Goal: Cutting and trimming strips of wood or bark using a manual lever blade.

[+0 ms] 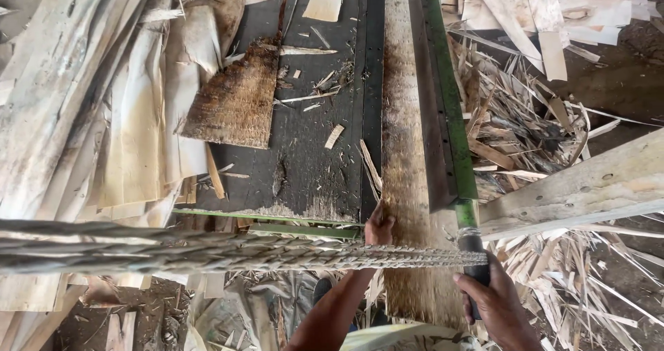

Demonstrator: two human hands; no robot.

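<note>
My left hand (pixel 377 228) grips the left edge of a long narrow veneer strip (pixel 404 136) that lies lengthwise on a dark worn machine table (pixel 304 164). My right hand (pixel 494 302) is closed around the black handle (pixel 475 251) of a long green lever blade (pixel 449 102) that runs along the strip's right side. The strip's near end hangs over the table edge between my hands.
A brown veneer piece (pixel 235 102) lies on the table's left part. Pale veneer sheets (pixel 104 95) pile up at left. Splintered offcuts (pixel 526 130) heap at right, beside a pale plank (pixel 588 185). A twisted rope (pixel 207 251) crosses in front of me.
</note>
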